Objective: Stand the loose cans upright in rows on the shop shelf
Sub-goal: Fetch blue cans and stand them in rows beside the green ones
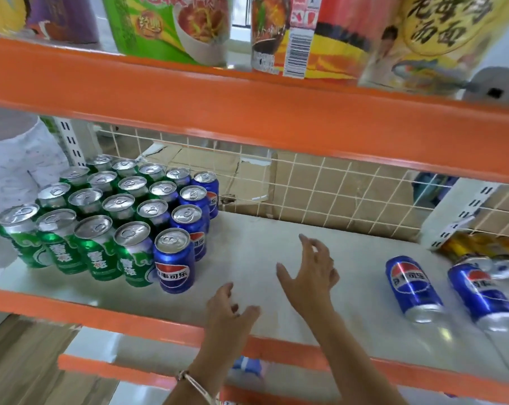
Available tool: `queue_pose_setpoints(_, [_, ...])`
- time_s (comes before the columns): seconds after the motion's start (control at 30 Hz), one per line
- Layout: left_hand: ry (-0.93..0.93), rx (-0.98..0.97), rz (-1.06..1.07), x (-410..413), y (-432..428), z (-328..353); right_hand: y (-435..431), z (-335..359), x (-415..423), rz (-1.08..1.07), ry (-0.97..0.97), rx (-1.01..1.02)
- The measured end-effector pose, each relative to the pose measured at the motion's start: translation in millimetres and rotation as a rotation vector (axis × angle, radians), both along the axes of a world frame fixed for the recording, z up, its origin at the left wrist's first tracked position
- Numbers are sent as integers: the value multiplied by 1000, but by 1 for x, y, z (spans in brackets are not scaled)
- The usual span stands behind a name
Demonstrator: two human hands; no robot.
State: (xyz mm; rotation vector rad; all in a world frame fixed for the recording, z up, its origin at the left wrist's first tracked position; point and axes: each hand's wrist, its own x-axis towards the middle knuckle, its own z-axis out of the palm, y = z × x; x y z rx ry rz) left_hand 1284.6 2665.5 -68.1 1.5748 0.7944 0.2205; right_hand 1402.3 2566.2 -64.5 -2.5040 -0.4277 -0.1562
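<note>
View from a head-worn cam, looking down at a pale grey shop shelf w/ an orange front lip (148, 318). At the left end stand upright alu cans in tidy rows: a block of green beer cans w/ silver tops (95, 247), then one file of blue cola cans w/ red-white-blue logos (175, 260) running front to back, the front one just beside the last green can. The middle of the shelf is bare. Well apart to the right, two loose blue cola cans lie on their sides, near each other: the nearer fallen can (411, 287) and the farther fallen can (481, 296), both w/ their silver ends toward the front edge. Beyond them, at the frame's right edge, more cans sit in a blurred heap; can't tell how many. The left hand (229, 311) hovers over the front lip, fingers loosely curled, holding nothing; a thin bracelet on that wrist. The right hand (311, 273) is above the bare shelf, fingers spread wide, also holding nothing, between the rows and the fallen cans. Behind is a white wire mesh back panel (320, 188); an upper shelf holds instant noodle tubs (171, 27). Judgement: the cans look full, so moderately heavy, rigid, smooth and prob. slick, and they'll roll if nudged. Best grip is around the mid-body, thumb opposite fingers, then tip onto the base.
</note>
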Motion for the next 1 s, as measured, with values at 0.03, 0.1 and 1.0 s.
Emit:
queue_pose_setpoints(0.03, [-3,-11,-25,6,-7,2,-22,4,13,-85,-27,-52])
queue_pose_setpoints(0.1, [-7,-69,-78,17,-23,6,-65,8,36,-238,12,-169])
queue_pose_setpoints(1.0, [251,284,-507,179,-245,9,-344,45,125,-252,278,306])
